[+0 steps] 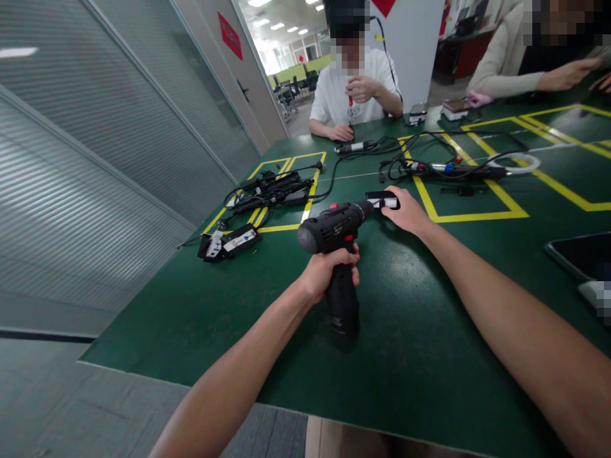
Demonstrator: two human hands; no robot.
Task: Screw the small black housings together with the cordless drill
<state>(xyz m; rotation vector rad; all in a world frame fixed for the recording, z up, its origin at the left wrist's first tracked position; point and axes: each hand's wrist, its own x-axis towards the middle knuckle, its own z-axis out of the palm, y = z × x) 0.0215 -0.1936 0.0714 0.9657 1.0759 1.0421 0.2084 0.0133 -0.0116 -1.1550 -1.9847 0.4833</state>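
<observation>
My left hand (324, 272) is wrapped round the grip of a black cordless drill (334, 228) with a red switch. The drill stays upright over the green table, its chuck aimed away to the right. At the chuck's front is a small black-and-white box-shaped part (383, 201), pinched at its right end by my right hand (407, 213). Whether the drill's tip touches this part cannot be made out. An opened black casing (229, 243) with white inside lies to the left of the drill.
Black cabled devices (274, 191) lie bundled inside yellow tape at left. A cabled tool (458, 170) with a white ring lies at right. A phone-like dark slab (582, 254) sits near the right edge. Across the table one person (353, 83) holds a red-handled tool; another sits at right.
</observation>
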